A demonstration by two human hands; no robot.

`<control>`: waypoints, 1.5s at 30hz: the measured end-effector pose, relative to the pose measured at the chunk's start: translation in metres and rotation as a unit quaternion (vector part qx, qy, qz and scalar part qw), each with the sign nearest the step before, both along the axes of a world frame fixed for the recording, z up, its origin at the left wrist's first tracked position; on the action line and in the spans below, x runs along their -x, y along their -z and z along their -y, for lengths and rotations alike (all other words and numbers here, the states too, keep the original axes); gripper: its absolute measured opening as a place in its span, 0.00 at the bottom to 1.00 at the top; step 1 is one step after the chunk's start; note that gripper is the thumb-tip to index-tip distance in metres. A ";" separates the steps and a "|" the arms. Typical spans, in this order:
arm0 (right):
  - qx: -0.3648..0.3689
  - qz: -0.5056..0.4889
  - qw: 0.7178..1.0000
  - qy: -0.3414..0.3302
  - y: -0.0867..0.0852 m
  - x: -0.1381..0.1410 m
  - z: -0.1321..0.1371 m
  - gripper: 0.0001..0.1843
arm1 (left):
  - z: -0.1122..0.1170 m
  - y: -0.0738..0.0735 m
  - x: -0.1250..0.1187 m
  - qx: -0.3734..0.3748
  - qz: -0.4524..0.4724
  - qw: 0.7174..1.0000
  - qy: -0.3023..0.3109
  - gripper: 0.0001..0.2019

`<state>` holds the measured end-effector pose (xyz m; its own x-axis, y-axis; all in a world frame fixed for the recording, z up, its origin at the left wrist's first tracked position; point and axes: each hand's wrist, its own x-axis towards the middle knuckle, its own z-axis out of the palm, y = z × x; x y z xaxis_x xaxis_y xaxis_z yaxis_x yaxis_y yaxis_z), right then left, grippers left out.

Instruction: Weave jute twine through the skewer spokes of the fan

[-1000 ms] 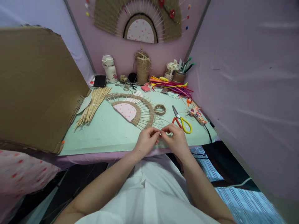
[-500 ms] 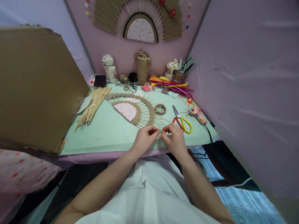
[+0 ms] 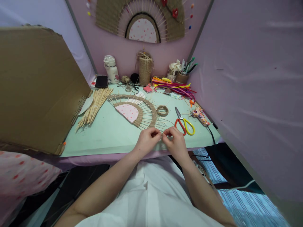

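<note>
A half-round fan frame of thin sticks and woven jute twine (image 3: 155, 116), with a pink spotted centre (image 3: 128, 112), lies flat on the table. Close to its lower right end, my left hand (image 3: 149, 138) pinches a thin strand of twine between thumb and forefinger. My right hand (image 3: 174, 141) has its fingertips closed on the same strand, almost touching the left. The strand itself is mostly hidden by my fingers. Just beyond my hands sits a small coil of twine (image 3: 162, 110). Scissors (image 3: 181, 121) with red and yellow handles lie past my right hand, blades partly apart.
On the left are a bundle of sticks (image 3: 94, 108) and a large cardboard sheet (image 3: 38, 91). A bottle (image 3: 111, 69), a twine spool (image 3: 145, 68) and coloured pipe cleaners (image 3: 174, 85) stand or lie at the back. A patterned glue gun (image 3: 200, 116) rests at the right edge.
My right hand has shifted slightly down and its fingertips have come closer to my left. My left hand has barely moved; the fan frame and scissors stay put.
</note>
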<state>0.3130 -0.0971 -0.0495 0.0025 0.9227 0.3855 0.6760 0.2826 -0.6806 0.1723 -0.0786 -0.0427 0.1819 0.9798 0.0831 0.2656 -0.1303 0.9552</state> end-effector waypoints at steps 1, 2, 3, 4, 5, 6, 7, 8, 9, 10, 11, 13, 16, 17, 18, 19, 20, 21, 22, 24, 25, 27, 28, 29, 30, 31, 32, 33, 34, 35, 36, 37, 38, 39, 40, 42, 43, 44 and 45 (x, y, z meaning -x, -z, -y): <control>0.015 -0.031 0.999 -0.008 -0.001 0.000 0.000 0.04 | 0.000 0.000 0.000 0.015 0.017 1.000 0.001 0.04; 0.031 -0.063 0.997 -0.013 -0.001 0.001 -0.001 0.04 | 0.000 0.001 -0.001 0.034 0.038 0.999 0.000 0.04; 0.048 -0.094 0.994 -0.015 -0.002 0.001 -0.001 0.04 | -0.001 0.001 -0.002 0.053 0.061 0.997 -0.001 0.04; 0.067 -0.123 0.990 -0.016 -0.002 0.001 -0.001 0.05 | -0.001 0.002 -0.003 0.075 0.087 0.993 -0.003 0.04; 0.085 -0.150 0.985 -0.015 -0.001 0.002 -0.002 0.05 | -0.001 0.002 -0.004 0.097 0.114 0.989 -0.006 0.03; 0.101 -0.175 0.979 -0.016 0.000 0.002 -0.002 0.05 | -0.001 0.003 -0.006 0.119 0.143 0.983 -0.009 0.03; 0.116 -0.198 0.973 -0.019 0.002 0.002 -0.003 0.06 | 0.000 0.003 -0.007 0.139 0.171 0.975 -0.012 0.03; 0.130 -0.218 0.967 -0.024 0.004 0.002 -0.004 0.07 | 0.000 0.003 -0.008 0.158 0.195 0.968 -0.015 0.03; 0.143 -0.235 0.961 -0.031 0.006 0.002 -0.005 0.08 | 0.000 0.003 -0.009 0.172 0.213 0.962 -0.017 0.03; 0.153 -0.244 0.957 -0.037 0.008 0.001 -0.005 0.09 | 0.000 0.002 -0.009 0.180 0.221 0.958 -0.020 0.03; 0.158 -0.245 0.956 -0.041 0.008 0.001 -0.005 0.09 | 0.000 0.003 -0.008 0.177 0.218 0.960 -0.021 0.03; 0.146 -0.210 0.966 -0.042 0.007 -0.001 -0.004 0.09 | 0.001 0.003 -0.006 0.137 0.177 0.975 -0.017 0.03; 0.073 -0.103 0.991 -0.035 -0.001 -0.003 0.001 0.08 | 0.002 0.004 -0.002 0.028 0.075 0.997 -0.008 0.03; 0.050 -0.064 0.996 -0.034 -0.004 -0.004 0.003 0.08 | 0.002 0.004 -0.002 -0.007 0.044 0.999 -0.007 0.04; 0.034 -0.030 0.998 -0.033 -0.006 -0.004 0.004 0.08 | 0.003 0.004 -0.002 -0.038 0.016 0.999 -0.007 0.04; 0.025 0.000 0.999 -0.032 -0.008 -0.005 0.005 0.08 | 0.004 0.004 -0.002 -0.066 -0.009 0.998 -0.006 0.05; 0.022 0.028 0.999 -0.031 -0.010 -0.005 0.005 0.08 | 0.005 0.003 -0.002 -0.090 -0.030 0.995 -0.004 0.05; 0.021 0.052 0.998 -0.030 -0.011 -0.006 0.006 0.07 | 0.005 0.003 -0.002 -0.110 -0.048 0.993 0.000 0.05; 0.023 0.073 0.997 -0.030 -0.011 -0.007 0.005 0.07 | 0.005 0.002 -0.002 -0.126 -0.064 0.990 0.007 0.06; 0.029 0.108 0.993 -0.035 -0.012 -0.008 0.005 0.07 | 0.005 0.002 -0.002 -0.146 -0.086 0.985 0.028 0.06; 0.033 0.123 0.991 -0.039 -0.012 -0.009 0.005 0.07 | 0.005 0.003 -0.001 -0.153 -0.095 0.983 0.040 0.06; 0.040 0.154 0.986 -0.052 -0.014 -0.010 0.004 0.07 | 0.004 0.004 0.001 -0.164 -0.112 0.978 0.062 0.06; 0.041 0.169 0.983 -0.058 -0.015 -0.011 0.004 0.07 | 0.003 0.004 0.002 -0.169 -0.120 0.976 0.070 0.06; 0.038 0.180 0.981 -0.063 -0.016 -0.011 0.004 0.07 | 0.003 0.004 0.002 -0.172 -0.126 0.974 0.078 0.06; 0.034 0.186 0.980 -0.068 -0.016 -0.011 0.004 0.07 | 0.002 0.004 0.003 -0.174 -0.130 0.973 0.085 0.06; 0.028 0.181 0.980 -0.073 -0.016 -0.011 0.003 0.07 | 0.002 0.004 0.003 -0.174 -0.130 0.972 0.089 0.06; 0.023 0.163 0.983 -0.076 -0.015 -0.010 0.002 0.07 | 0.002 0.003 0.003 -0.172 -0.125 0.973 0.091 0.06; 0.022 0.131 0.988 -0.078 -0.014 -0.010 0.001 0.07 | 0.002 0.003 0.003 -0.169 -0.115 0.975 0.089 0.06; 0.025 0.087 0.993 -0.077 -0.011 -0.009 0.000 0.07 | 0.002 0.002 0.003 -0.162 -0.100 0.978 0.083 0.05; 0.035 0.036 0.996 -0.075 -0.009 -0.008 -0.002 0.07 | 0.002 0.002 0.002 -0.151 -0.080 0.983 0.073 0.05; 0.048 -0.019 0.996 -0.069 -0.005 -0.007 -0.004 0.07 | 0.002 0.003 0.001 -0.132 -0.054 0.988 0.062 0.05; 0.063 -0.069 0.994 -0.062 -0.002 -0.006 -0.005 0.07 | 0.002 0.005 0.000 -0.104 -0.024 0.993 0.051 0.04; 0.078 -0.113 0.989 -0.052 0.001 -0.005 -0.007 0.06 | 0.002 0.006 -0.001 -0.070 0.010 0.997 0.041 0.04; 0.092 -0.149 0.984 -0.043 0.004 -0.004 -0.008 0.05 | 0.002 0.008 -0.002 -0.033 0.044 0.998 0.031 0.04; 0.104 -0.177 0.978 -0.036 0.006 -0.004 -0.009 0.05 | 0.002 0.010 -0.003 0.002 0.075 0.997 0.021 0.03; 0.117 -0.208 0.971 -0.030 0.008 -0.004 -0.009 0.04 | 0.001 0.013 -0.005 0.053 0.116 0.992 0.003 0.03; 0.117 -0.212 0.970 -0.030 0.008 -0.004 -0.009 0.05 | 0.001 0.013 -0.005 0.068 0.124 0.990 -0.005 0.04; 0.113 -0.209 0.971 -0.030 0.008 -0.005 -0.008 0.05 | 0.001 0.012 -0.005 0.077 0.130 0.988 -0.010 0.05; 0.107 -0.202 0.973 -0.030 0.007 -0.006 -0.007 0.06 | 0.000 0.011 -0.005 0.084 0.135 0.987 -0.012 0.05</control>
<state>0.3186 -0.0902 -0.0564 0.0572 0.9850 0.1628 0.3268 0.1356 -0.9353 0.1768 -0.0788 -0.0532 0.1528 0.9875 -0.0383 -0.0005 0.0388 0.9992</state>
